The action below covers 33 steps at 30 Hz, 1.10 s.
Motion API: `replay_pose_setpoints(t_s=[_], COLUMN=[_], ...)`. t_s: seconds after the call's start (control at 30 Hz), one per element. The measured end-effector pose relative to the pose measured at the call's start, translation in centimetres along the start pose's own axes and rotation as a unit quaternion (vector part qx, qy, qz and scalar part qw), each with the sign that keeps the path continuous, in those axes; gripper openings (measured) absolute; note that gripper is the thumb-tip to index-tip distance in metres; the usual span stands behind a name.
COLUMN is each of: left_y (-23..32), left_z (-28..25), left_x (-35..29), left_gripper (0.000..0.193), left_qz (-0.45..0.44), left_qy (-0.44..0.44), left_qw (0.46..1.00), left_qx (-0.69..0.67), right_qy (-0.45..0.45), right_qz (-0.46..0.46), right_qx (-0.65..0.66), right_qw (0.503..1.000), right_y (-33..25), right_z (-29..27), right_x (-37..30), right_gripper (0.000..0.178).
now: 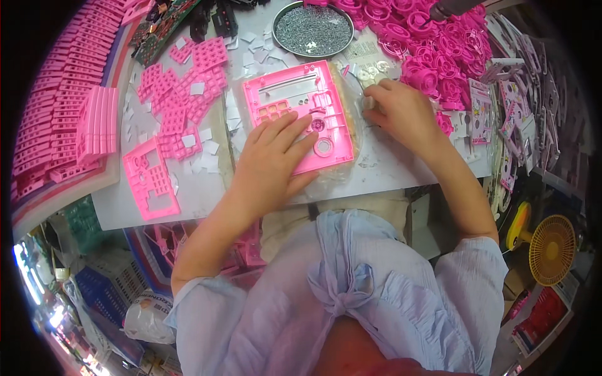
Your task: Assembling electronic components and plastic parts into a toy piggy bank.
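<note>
In front of me a pink plastic toy housing (342, 128) lies open side up on a wrapped pad (356, 119). My left hand (269, 153) rests across its lower left part, fingers stretched out over the key grid and towards a round speaker-like opening. Just right of the housing, my right hand (404, 116) is beside a small group of white round pieces (375, 72). Its thumb and index finger are bent close together; what they hold, if anything, is too small to tell.
A round tray of small screws (313, 30) stands at the back. Pink key pads (188, 88) and a pink frame (150, 178) lie left, near stacked pink housings (63, 94). Pink round parts (433, 56) are heaped right, beside printed panels (517, 106). A dark tool (448, 9) hangs above.
</note>
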<state>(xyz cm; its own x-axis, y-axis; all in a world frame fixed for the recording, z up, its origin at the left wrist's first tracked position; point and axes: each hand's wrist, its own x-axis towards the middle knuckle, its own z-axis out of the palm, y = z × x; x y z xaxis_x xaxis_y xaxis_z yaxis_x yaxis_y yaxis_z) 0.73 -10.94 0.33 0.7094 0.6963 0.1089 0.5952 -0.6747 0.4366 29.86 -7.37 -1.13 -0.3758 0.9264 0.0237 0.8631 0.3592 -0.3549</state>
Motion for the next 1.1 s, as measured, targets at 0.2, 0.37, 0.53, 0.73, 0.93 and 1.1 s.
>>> replay_pose_setpoints(t_s=[0.2, 0.37, 0.53, 0.73, 0.93, 1.1], left_y=[1.3, 2.1, 2.7, 4.7, 0.2, -0.5], left_z=[-0.5, -0.3, 0.4, 1.7, 0.7, 0.9], left_x=[0.1, 1.8, 0.4, -0.7, 0.0, -0.7], left_gripper=[0.028, 0.011, 0.012, 0.010, 0.033, 0.037], left_qz=[-0.112, -0.222, -0.210, -0.188, -0.053, -0.065], left_qy=[0.083, -0.014, 0.033, 0.177, 0.156, 0.092], left_qw=[0.971, 0.825, 0.765, 0.872, 0.986, 0.993], left_qx=[-0.195, -0.520, -0.609, -0.416, -0.019, 0.030], right_qy=[0.011, 0.037, 0.058, 0.128, 0.149, 0.139], right_qz=[-0.072, -0.256, -0.123, 0.061, 0.063, -0.136], right_qx=[0.041, 0.239, 0.376, 0.527, 0.373, 0.089], right_qw=[0.997, 0.936, 0.916, 0.838, 0.914, 0.977], right_y=[-0.4, -5.5, -7.7, -10.4, -7.9, -7.2], right_z=[-0.3, -2.6, -1.6, 1.5, 0.4, 1.3], right_x=[0.8, -0.5, -2.7, -3.8, -0.7, 2.0], right_gripper=[0.026, 0.040, 0.035, 0.021, 0.009, 0.011])
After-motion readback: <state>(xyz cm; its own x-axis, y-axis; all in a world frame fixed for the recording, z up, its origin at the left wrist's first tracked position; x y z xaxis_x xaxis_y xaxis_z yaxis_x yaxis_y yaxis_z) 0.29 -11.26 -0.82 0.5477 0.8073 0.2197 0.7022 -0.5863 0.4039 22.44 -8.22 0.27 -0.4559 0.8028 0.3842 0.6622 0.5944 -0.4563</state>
